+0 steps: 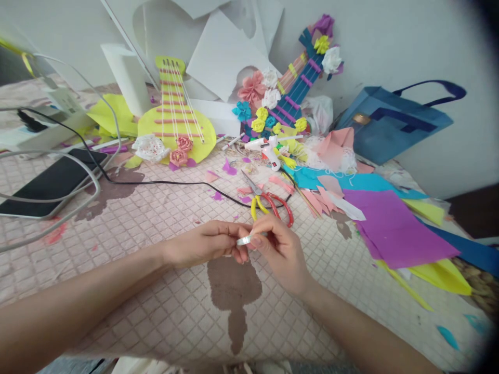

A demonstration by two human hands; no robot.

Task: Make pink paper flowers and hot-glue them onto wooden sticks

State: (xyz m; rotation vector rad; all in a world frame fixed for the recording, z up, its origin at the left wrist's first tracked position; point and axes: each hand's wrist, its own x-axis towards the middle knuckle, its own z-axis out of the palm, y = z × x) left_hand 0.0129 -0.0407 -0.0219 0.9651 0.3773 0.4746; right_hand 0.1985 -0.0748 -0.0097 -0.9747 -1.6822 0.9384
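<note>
Both hands meet above the middle of the quilted cloth. My left hand (218, 240) comes in from the left, fingers closed around one end of a small pale, shiny strip (244, 240). Its other side is pinched between the thumb and fingers of my right hand (281, 249). What the strip is made of, I cannot make out. Just beyond my right hand lie scissors (257, 192), where yellow and red handles show. Farther back rests a white glue gun (271, 156) among paper scraps.
At the back stand a yellow paper guitar (171, 117) and a blue flower-covered one (300, 88). A phone (50, 182) and cables (156, 182) lie left. On the right are purple paper (397, 228) and a blue bag (393, 122). Brown stains mark the cloth (163, 306).
</note>
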